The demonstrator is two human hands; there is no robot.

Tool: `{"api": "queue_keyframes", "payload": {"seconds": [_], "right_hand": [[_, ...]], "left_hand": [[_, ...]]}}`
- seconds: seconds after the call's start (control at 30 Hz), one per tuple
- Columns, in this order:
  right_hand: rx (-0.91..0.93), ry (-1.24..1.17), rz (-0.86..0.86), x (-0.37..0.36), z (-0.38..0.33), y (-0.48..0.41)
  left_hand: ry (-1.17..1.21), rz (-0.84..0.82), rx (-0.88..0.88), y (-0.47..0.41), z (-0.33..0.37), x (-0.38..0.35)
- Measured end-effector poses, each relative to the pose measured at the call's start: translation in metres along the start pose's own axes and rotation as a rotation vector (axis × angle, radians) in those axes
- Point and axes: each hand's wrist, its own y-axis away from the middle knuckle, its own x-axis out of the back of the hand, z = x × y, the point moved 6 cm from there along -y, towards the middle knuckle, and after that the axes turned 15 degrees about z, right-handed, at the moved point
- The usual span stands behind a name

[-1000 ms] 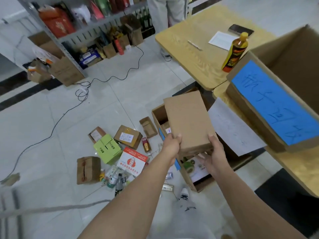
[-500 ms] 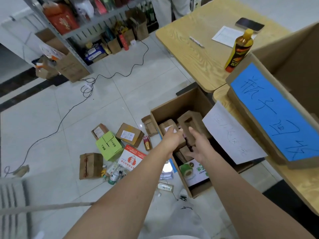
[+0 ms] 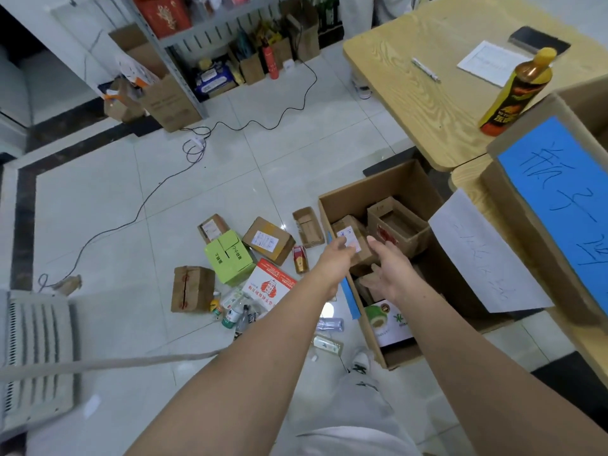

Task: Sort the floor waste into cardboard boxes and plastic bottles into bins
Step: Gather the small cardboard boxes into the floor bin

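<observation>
Left grip (image 3: 335,255): open, fingers loosely straight, holding nothing. It hovers over the left wall of the floor box, just above a labelled parcel; I cannot tell whether the fingertips touch it.
Right grip (image 3: 390,273): open, palm turned inward, fingers relaxed, holding nothing. It is over the middle of the same box.
Floor box (image 3: 378,189): large, brown and open-topped. It stands on the floor against the wooden surface (image 3: 411,103), and a blue strip (image 3: 347,296) runs down its near left wall.
Inside it: the labelled parcel (image 3: 350,233), a small open-topped box (image 3: 399,225) tilted beside the parcel, and a green-and-white carton (image 3: 390,320) at the near end.
Blue-labelled box (image 3: 559,205): on the surface at the right. A white sheet (image 3: 483,255) hangs below it, over the floor box's right edge.
Cardboard on the floor: green carton (image 3: 228,258), brown parcel (image 3: 268,240), white-and-red carton (image 3: 269,286), red-taped box (image 3: 190,292) and small open tray (image 3: 307,227), clustered left of the floor box.
Bottles on the floor: plastic bottles (image 3: 235,311) are heaped by the white-and-red carton, and a clear bottle (image 3: 329,324) lies just beside the floor box.
On the surface: an orange-capped bottle (image 3: 515,93) stands upright.
</observation>
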Motion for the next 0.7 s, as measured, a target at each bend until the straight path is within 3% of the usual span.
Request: {"api": "queue_keyframes", "payload": {"seconds": [0.3,0.7], "right_hand": [[0.102,0.183,-0.022,-0.083,0.044,0.029],[0.067,0.342,0.111,-0.214,0.172,0.051]], "left_hand": [[0.077,0.029,-0.020,-0.020,-0.035,0.108],[0.182,0.203,0.096,-0.096,-0.130,0.371]]}}
